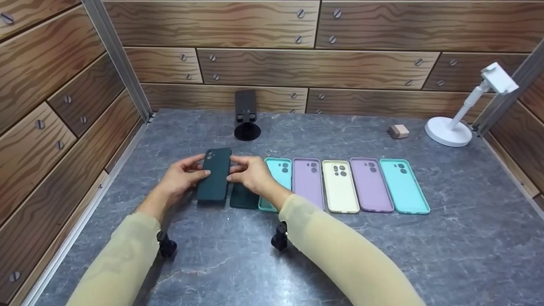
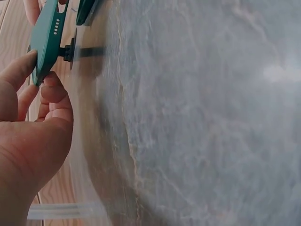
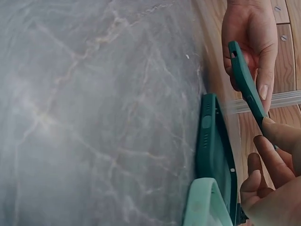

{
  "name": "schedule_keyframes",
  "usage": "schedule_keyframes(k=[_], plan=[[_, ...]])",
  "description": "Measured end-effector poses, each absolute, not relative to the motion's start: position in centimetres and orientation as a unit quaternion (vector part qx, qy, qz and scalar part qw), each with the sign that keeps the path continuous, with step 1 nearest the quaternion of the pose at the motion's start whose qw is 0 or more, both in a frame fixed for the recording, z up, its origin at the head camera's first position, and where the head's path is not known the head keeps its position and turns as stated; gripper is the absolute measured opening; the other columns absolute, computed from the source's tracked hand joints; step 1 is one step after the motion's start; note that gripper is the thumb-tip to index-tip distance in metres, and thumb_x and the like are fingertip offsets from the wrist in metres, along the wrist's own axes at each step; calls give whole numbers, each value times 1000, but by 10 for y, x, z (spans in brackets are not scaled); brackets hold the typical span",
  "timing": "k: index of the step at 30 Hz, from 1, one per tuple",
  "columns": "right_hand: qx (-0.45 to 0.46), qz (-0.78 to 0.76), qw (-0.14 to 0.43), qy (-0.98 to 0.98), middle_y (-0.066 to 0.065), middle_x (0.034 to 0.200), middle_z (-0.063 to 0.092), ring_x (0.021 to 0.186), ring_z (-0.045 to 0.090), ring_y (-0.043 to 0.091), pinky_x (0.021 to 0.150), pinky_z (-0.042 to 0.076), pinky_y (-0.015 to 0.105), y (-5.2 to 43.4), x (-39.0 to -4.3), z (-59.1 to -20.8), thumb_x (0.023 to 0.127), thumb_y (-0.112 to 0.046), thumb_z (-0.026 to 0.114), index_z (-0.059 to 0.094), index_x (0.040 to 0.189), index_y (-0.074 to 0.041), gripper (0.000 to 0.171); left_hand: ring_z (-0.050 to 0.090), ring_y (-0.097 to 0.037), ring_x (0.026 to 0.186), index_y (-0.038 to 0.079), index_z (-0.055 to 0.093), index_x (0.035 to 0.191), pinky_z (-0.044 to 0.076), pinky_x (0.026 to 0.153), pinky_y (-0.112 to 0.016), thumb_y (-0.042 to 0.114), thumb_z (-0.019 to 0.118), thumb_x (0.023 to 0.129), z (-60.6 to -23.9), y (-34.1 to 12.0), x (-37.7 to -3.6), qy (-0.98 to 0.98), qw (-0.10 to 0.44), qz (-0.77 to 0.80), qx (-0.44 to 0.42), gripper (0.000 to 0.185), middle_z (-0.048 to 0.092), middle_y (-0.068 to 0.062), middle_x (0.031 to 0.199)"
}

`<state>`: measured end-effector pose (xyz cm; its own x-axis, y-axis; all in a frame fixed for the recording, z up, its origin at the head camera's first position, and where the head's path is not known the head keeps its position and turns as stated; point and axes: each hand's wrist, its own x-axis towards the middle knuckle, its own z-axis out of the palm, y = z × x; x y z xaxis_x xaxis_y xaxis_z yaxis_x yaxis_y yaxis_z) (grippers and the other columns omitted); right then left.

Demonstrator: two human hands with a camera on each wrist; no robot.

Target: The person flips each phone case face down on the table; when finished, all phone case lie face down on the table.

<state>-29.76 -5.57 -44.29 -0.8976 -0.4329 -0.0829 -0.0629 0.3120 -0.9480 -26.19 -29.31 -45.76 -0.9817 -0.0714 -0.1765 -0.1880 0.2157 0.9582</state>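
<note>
Two hands hold one dark green phone case (image 1: pixel 215 174) just above the grey marble tabletop (image 1: pixel 382 255), near its left half. The left hand (image 1: pixel 182 176) grips the case's left long edge, thumb on the back and fingers curled underneath — the left wrist view shows the fingers folded under the case's rim. The right hand (image 1: pixel 250 172) pinches the right long edge between thumb and fingertips. Lifted and slightly tilted, the case sits between the two palms, its camera cutout at the far end, back face up.

Directly beneath the right hand lies a second dark green case (image 1: pixel 243 197) flat on the table; the right wrist view shows it below and apart from the held one. Just to its right runs a row of cases side by side — a mint case (image 1: pixel 278 174), partly under the right wrist, a lilac case (image 1: pixel 308 182), a cream case (image 1: pixel 340 187), a purple case (image 1: pixel 370 185) and a turquoise case (image 1: pixel 403 187).

Farther back stand a black phone stand (image 1: pixel 246 114), a small tan block (image 1: pixel 398 131) and a white stand (image 1: pixel 454 123) at the right corner.
</note>
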Motion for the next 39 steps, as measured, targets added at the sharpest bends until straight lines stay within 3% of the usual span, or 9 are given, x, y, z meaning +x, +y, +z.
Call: schedule_keyframes(k=[31,39], plan=[[-141,-524,147,827,3,113,78,109,72,17,93,58,33,-63,-295,-459,92,-3,83,60,151,-11,65,57,-19,97,12,52,158,50,72,-28,8,78,98,-471,-295,-264,800,42,594,-72,66,58,-12,125],[-140,-505,143,840,2,115,77,111,71,18,95,57,35,-64,-296,-460,92,-6,84,61,151,-12,63,56,-15,88,8,51,158,49,67,-27,6,78,97,-471,-295,-263,797,39,599,-60,67,58,-13,123]])
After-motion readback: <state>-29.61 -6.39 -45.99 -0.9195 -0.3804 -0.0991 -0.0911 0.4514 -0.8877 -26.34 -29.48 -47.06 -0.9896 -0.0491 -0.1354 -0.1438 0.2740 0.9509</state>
